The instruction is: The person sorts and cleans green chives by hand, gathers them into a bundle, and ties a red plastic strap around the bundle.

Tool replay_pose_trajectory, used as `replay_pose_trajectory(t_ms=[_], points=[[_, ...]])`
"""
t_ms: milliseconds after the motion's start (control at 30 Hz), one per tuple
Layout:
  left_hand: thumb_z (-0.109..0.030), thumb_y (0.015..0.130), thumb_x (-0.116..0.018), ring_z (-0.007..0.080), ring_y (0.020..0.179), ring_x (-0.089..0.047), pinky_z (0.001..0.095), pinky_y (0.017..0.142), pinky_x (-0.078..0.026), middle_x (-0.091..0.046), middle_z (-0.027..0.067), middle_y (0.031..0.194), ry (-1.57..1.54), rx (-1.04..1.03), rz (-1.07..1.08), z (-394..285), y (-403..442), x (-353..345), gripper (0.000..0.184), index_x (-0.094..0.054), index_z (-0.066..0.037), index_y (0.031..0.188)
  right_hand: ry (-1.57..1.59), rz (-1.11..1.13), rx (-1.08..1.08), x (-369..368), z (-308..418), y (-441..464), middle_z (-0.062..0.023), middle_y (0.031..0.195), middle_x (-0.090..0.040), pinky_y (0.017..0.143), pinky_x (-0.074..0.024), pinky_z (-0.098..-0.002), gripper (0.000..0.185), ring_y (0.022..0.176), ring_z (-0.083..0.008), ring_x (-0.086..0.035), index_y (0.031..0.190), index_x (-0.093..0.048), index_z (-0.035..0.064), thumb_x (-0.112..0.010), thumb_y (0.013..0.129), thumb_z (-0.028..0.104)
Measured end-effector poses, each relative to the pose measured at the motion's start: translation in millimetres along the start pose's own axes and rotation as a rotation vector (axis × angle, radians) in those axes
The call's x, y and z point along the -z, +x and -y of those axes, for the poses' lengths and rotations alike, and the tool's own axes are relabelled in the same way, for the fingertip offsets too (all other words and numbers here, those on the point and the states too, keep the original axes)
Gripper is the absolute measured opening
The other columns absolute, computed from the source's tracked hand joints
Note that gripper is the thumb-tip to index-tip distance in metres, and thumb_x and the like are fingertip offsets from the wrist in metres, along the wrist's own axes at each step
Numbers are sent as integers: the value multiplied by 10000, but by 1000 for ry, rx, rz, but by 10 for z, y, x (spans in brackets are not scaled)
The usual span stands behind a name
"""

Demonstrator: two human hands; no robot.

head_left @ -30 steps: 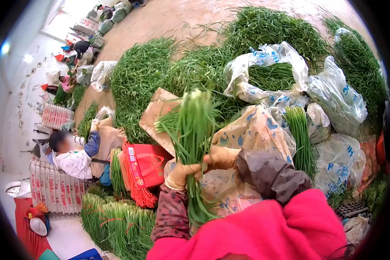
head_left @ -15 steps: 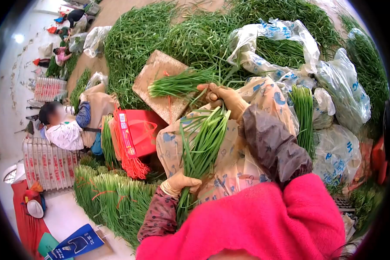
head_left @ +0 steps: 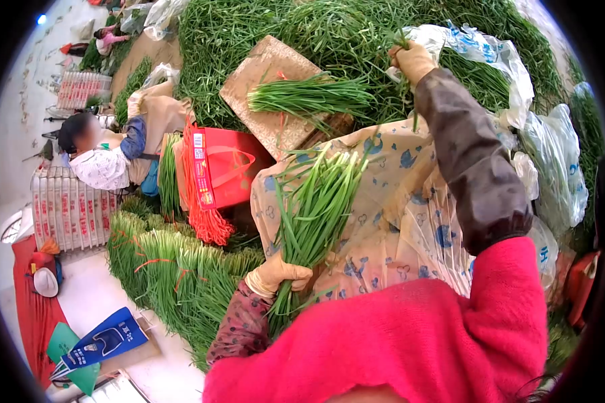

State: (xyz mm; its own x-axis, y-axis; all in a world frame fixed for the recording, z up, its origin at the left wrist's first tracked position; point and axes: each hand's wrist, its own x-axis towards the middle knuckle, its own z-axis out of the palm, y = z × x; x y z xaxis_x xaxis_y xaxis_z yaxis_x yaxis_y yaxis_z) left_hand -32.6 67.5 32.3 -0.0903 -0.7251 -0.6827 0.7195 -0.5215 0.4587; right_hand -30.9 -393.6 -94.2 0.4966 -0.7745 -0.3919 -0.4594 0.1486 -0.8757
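Observation:
My left hand (head_left: 279,274), in a pale glove, is closed around the lower part of a bunch of garlic chives (head_left: 319,208). The pale stem ends fan out away from me, above a patterned apron (head_left: 403,201) on my lap. Stretched out to the far right, my gloved right hand (head_left: 413,62) has its fingers closed on a few chive leaves (head_left: 401,39), beside the big heap of chives. Another bunch of chives (head_left: 309,95) lies across a speckled board (head_left: 269,70), with a red tie partly under it.
A red bag (head_left: 225,171) with red ties (head_left: 208,225) hanging from it stands left of the apron. Tied chive bundles (head_left: 161,269) stand at left. Behind lies a loose chive heap (head_left: 242,40). Plastic bags (head_left: 558,161) are at right. Another person (head_left: 97,151) sits at left.
My right hand has moved from the top of the held bunch out to the far right, with a few leaves in it. My left hand keeps its hold. The view has shifted slightly.

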Motion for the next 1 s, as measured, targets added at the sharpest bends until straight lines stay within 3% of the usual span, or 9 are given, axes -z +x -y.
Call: replay_pose_trajectory(t_ms=[33,100,133,300,533,600,800,933,1000], points=[[-147,788,-717,89,458,-389,237,422,-309,-534,42,710,5,0,-30,-24,-12,-39,584,-458,20,1284,-10,63,-58,47,196,-179,-18,759,-609,511,-419,-243,275,592,-98,-516,1139,-585,65,-568,930,243],[-149,787,-719,88,464,-400,236,422,-313,-544,47,718,5,11,-61,-32,0,-35,599,-449,8,1299,-706,275,315,46,404,-584,-181,1179,-597,899,-482,-350,643,1054,-265,-592,1342,-444,21,-643,856,392],[-129,786,-715,95,471,-417,239,425,-323,-549,53,717,28,21,-50,-34,23,-9,572,-454,0,1279,-1012,531,348,18,655,-796,-219,1332,-492,1054,-367,-358,798,1249,-308,-467,1376,-386,-9,-655,811,486],[-55,795,-671,130,532,-434,278,498,-351,-485,40,639,175,183,-63,-75,105,72,308,-495,-9,1043,-994,1366,548,-578,675,-1490,-175,1155,-630,898,-464,-378,707,1091,-307,-592,1258,-563,72,-725,713,494],[19,750,-706,199,589,-570,316,501,-474,-596,111,760,290,183,-159,-24,90,188,449,-468,51,1130,-226,1307,951,-1491,-174,-1700,-148,1071,-663,870,-469,-362,610,987,-276,-627,1198,-601,96,-753,682,385],[-43,779,-716,209,559,-582,356,530,-509,-566,96,624,336,163,-178,57,110,306,198,-569,62,860,-465,1145,527,-806,239,-1964,-105,959,-682,832,-477,-367,399,929,-262,-638,1087,-650,140,-706,718,282],[-25,793,-621,169,492,-482,301,474,-418,-519,70,620,332,263,-209,16,149,317,116,-567,56,856,66,491,330,-801,-19,-1845,-145,1122,-621,902,-473,-388,380,1028,-321,-598,1125,-620,97,-597,773,236],[-2,779,-645,132,482,-442,279,447,-360,-500,40,642,122,69,-128,-17,226,61,278,-526,39,1026,682,601,-158,-635,98,-1613,-57,803,-659,470,-456,-280,223,628,-145,-616,1053,-626,51,-543,914,203],[-19,785,-666,127,468,-436,270,435,-347,-508,46,646,126,52,-126,94,218,205,318,-516,34,1062,713,581,-249,-563,191,-1573,-48,759,-594,433,-413,-273,197,560,-148,-562,1000,-631,41,-497,928,165]])
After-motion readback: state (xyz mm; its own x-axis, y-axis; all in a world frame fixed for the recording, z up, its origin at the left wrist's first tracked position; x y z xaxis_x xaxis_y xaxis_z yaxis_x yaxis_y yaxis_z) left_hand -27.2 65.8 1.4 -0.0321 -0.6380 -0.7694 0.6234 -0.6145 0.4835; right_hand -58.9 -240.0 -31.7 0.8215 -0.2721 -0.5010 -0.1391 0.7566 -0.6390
